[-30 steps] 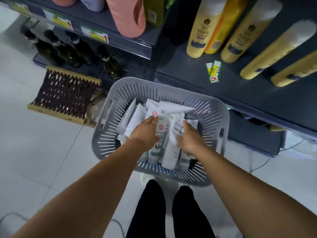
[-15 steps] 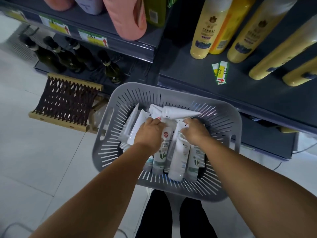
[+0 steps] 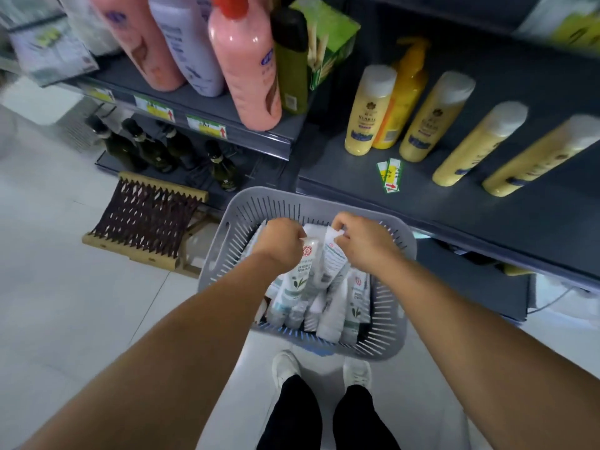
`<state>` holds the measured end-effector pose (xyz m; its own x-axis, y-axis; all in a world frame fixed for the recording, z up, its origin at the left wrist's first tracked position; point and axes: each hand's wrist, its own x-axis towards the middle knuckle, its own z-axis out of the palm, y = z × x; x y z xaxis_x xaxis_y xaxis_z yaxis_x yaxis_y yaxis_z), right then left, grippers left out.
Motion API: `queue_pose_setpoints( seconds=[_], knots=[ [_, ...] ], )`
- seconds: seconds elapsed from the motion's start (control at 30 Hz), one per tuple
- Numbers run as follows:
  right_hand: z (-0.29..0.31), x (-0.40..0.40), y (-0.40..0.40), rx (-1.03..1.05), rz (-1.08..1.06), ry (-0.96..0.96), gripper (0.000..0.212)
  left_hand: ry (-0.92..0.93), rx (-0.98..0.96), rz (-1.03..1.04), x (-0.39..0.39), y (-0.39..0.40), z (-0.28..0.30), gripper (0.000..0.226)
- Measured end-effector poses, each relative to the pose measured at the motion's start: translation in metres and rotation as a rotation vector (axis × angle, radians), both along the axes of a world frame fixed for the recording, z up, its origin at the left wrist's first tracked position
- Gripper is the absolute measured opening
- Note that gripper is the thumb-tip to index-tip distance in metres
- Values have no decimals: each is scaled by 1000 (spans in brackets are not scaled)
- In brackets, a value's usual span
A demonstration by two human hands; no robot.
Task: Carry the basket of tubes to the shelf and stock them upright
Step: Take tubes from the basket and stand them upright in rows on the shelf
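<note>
- The left hand [image 3: 283,242] is curled round the top end of a white tube with a green leaf print [image 3: 300,277], which slants up out of the pile near the basket's far-left corner.
- The right hand [image 3: 363,241] pinches the crimped end of a second white tube [image 3: 334,258], tilted up just beside the first; both sets of fingers are closed tight on their tubes.
- The grey slatted basket [image 3: 397,315] sits low in front of the person, its far edge against the front edge of the dark shelf [image 3: 470,203]; the remaining tubes lie flat along its near edge.
- To do this step well, I judge each tube should be lifted clear of its neighbours before swinging over, so none drags out, then set cap-down on the bare shelf in front of the yellow bottles [image 3: 418,118], held until it balances.
- The loose price tags [image 3: 391,173] near the shelf's front edge are best avoided as a footing.
- Compared with half a second ago, both hands were pressed down among flat tubes; now each has one raised, and the view has tipped up, showing more of the pink bottles [image 3: 246,69] on the upper shelf.
</note>
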<state>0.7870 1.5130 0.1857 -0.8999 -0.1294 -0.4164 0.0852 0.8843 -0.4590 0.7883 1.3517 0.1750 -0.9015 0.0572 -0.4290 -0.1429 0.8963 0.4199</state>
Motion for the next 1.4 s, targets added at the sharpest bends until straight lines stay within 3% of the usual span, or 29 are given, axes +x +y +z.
queue_pose_setpoints(
  seconds=[0.13,0.27,0.67,0.77,0.9,1.0,1.23,1.4],
  knots=[
    [67,-6,5,1,58,149,29,145,12,-54,-13,2,65,24],
    [139,-14,12,58,83,207,29,291,75,-78,-24,5,137,22],
    [336,-9,54,98,-171,507,29,709,225,-199,-45,40,312,15],
    [362,-18,76,34,-311,576,31,774,293,-201,-54,58,343,13],
    [394,-31,106,-6,-478,584,10,820,362,-214,-71,87,373,13],
    [409,-41,129,16,-538,585,10,848,385,-225,-89,112,388,14],
    [403,-81,182,17,-535,474,26,869,427,-198,-138,168,390,15],
    [402,-116,211,10,-503,406,20,807,420,-189,-169,198,374,14]
  ],
)
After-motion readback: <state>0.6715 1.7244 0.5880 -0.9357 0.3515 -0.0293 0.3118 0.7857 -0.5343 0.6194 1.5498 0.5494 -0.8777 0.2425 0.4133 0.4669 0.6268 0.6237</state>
